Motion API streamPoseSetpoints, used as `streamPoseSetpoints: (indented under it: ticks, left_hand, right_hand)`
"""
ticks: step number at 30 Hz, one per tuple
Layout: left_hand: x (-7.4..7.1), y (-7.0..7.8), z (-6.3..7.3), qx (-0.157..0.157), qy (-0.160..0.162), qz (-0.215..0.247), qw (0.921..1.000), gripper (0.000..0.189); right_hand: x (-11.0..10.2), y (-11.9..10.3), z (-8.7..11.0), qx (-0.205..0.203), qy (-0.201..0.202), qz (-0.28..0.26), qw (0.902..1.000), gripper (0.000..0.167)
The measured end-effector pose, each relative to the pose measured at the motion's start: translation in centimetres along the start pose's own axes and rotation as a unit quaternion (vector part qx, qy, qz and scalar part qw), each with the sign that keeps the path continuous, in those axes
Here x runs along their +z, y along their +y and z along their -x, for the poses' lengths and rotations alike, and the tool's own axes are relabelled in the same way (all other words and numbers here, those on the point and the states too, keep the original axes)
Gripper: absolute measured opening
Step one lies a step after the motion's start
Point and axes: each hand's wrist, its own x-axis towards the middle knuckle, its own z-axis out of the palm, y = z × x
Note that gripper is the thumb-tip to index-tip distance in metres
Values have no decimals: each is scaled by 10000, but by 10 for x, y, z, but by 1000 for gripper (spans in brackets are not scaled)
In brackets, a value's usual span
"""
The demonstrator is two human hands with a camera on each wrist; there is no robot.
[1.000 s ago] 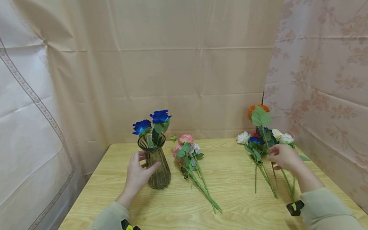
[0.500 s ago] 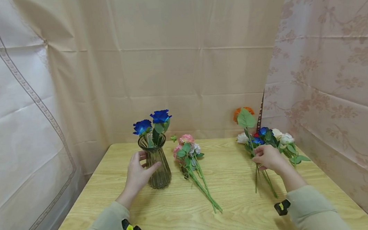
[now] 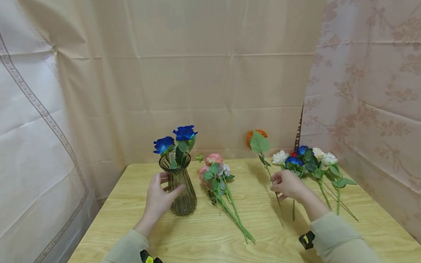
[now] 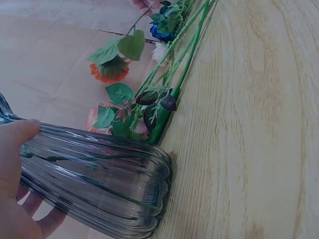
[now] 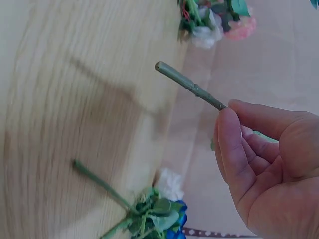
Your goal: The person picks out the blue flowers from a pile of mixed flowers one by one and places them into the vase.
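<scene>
Taking the clock from the head view, the left hand (image 3: 158, 199) is holding the glass vase (image 3: 182, 192) from its nine o'clock side, the arm behind it slanting back toward seven. The thumb is lying along the near face while the other fingers are reaching round the far side, with gaps showing between them. The right hand (image 3: 289, 185) is hovering above the table (image 3: 205, 239), its arm running back between four and five. Thumb and index fingertip are pinching the stem of the orange flower (image 3: 259, 143), and the remaining fingers are curling in beneath.

The flower is leaning toward eleven from that hand, a broad pale-green leaf partly covering its bloom; the thin, knotted stem end is hanging clear of the wood and casting a shadow. The smoky, see-through vase is standing at the table's ten o'clock, its ribbed wall widening toward the base and its lip flaring. Two blue roses (image 3: 164, 144) are rising from its mouth at eleven and one. A pink bunch (image 3: 216, 175) is lying just beside it, between two and three, stems pointing toward five. A mixed pile (image 3: 310, 164) is resting between one and two from the right hand.
</scene>
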Motion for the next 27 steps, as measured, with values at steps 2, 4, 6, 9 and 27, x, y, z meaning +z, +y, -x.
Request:
streamPoseSetpoints:
  ticks: [2,4,6,9,27]
  left_hand:
    - [0,0,0,-6,0,0,10000,72]
    - [1,-1,0,-4,10,-6,10000,72]
    - [1,-1,0,3,18,-14,10000,72]
    - [1,-1,0,18,30,-25,10000,71]
    - [1,0,0,44,58,15,10000,70]
  right_hand:
    - [6,-2,0,-10,-41,-2,10000,29]
    - [11,-3,-1,-13,-68,13,10000,28]
    - [17,-3,-2,-13,-134,-34,9999,29]
    - [25,-3,-3,42,-260,-148,9995,31]
    - [54,3,-8,243,-410,138,9988,22]
